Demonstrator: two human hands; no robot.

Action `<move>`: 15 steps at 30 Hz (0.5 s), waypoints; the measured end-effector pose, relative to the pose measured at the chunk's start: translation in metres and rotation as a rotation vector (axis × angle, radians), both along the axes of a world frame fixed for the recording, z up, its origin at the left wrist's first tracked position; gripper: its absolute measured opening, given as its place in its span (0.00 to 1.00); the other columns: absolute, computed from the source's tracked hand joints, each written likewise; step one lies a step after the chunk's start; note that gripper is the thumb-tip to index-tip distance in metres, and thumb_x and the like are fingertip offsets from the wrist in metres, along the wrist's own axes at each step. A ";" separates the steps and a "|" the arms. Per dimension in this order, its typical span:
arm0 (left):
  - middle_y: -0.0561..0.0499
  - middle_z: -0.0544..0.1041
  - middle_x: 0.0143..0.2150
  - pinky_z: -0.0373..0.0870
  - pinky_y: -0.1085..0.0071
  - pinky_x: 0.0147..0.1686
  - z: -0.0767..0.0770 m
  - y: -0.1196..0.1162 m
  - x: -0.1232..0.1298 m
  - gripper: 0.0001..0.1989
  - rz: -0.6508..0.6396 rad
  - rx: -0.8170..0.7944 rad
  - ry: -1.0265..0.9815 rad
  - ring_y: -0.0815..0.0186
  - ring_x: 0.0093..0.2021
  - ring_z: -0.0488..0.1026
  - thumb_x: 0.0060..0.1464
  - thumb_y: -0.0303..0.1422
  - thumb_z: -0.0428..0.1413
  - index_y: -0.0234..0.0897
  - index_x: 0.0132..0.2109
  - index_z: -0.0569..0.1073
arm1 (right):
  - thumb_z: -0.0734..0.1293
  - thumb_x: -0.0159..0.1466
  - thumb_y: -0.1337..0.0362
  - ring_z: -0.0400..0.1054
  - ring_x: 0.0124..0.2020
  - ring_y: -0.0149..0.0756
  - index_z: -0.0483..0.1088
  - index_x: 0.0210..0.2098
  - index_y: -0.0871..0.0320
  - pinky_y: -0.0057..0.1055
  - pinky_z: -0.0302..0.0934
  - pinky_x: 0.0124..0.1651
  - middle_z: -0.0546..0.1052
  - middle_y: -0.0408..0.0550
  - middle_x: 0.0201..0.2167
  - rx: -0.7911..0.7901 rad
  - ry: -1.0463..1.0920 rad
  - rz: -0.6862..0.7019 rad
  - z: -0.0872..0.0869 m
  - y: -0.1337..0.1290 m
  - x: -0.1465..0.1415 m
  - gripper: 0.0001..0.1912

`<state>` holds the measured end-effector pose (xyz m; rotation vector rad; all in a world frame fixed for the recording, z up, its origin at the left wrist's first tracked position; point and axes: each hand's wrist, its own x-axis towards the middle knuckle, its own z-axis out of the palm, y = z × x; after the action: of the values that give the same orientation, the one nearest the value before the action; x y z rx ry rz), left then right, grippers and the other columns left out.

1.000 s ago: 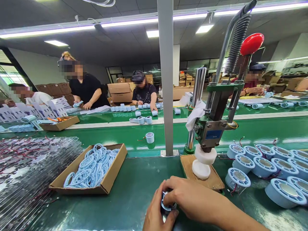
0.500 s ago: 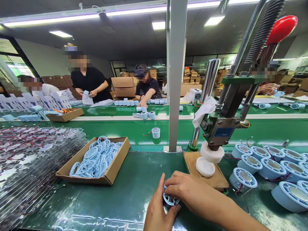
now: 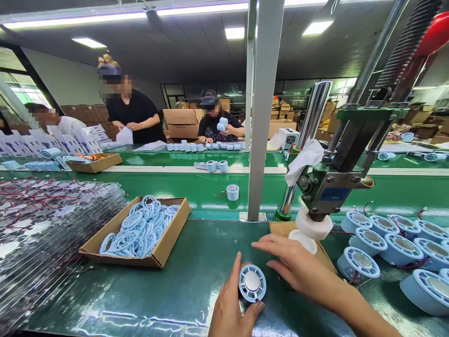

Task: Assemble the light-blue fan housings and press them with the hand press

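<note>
Holding a round pale-blue speaker unit (image 3: 252,283) upright on the green bench (image 3: 182,290), face and silver centre turned toward the camera, left hand (image 3: 231,306) at the bottom edge of view. Left fingers curled about its left side and underside, thumb (image 3: 235,271) up along its left rim, so closed on the unit, though how firmly cannot be told from this angle. Right hand (image 3: 298,267) just right of the unit and apart from it, fingers spread flat and empty, hovering over the near edge of the cardboard pad (image 3: 280,229) under the hand press (image 3: 329,182). Behind the right hand, seen from the unit: the press's white round head (image 3: 313,226) above a white disc (image 3: 303,239) on the pad. Well right of the unit, a crowd of like blue speaker units (image 3: 386,238) with red wires lying on the bench. Left of the unit and farther back, an open cardboard box (image 3: 164,245) filled with pale-blue rings (image 3: 140,227); farther left again, a heap of clear plastic pieces (image 3: 45,224) with red wires. Beyond the unit, a grey upright post (image 3: 263,117), then a single small blue part (image 3: 232,192) on the belt, and other people (image 3: 213,124) at work on the far side.
</note>
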<state>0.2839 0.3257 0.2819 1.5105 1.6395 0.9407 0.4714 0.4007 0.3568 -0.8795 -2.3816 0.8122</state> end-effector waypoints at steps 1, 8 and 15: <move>0.49 0.68 0.65 0.59 0.61 0.63 0.000 0.000 -0.002 0.43 -0.022 0.004 -0.005 0.58 0.64 0.64 0.48 0.30 0.56 0.42 0.70 0.51 | 0.60 0.65 0.73 0.67 0.53 0.34 0.67 0.58 0.50 0.31 0.62 0.56 0.71 0.46 0.54 -0.020 0.038 -0.069 -0.007 -0.002 0.002 0.23; 0.51 0.68 0.64 0.61 0.68 0.60 -0.006 0.006 -0.014 0.44 -0.138 0.028 -0.017 0.60 0.62 0.66 0.48 0.31 0.57 0.42 0.70 0.50 | 0.61 0.67 0.61 0.64 0.57 0.35 0.61 0.61 0.53 0.30 0.61 0.58 0.67 0.49 0.58 -0.128 0.341 -0.137 -0.064 -0.028 -0.017 0.23; 0.48 0.66 0.66 0.62 0.66 0.61 -0.013 0.011 -0.019 0.43 -0.158 0.045 0.000 0.57 0.64 0.64 0.50 0.35 0.57 0.40 0.71 0.49 | 0.61 0.64 0.65 0.62 0.58 0.36 0.64 0.59 0.52 0.35 0.58 0.61 0.68 0.48 0.57 -0.241 0.355 -0.249 -0.040 -0.020 -0.035 0.23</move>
<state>0.2646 0.3363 0.2687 1.6445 1.4835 0.8956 0.4367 0.3807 0.3169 -1.0061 -1.8534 1.0680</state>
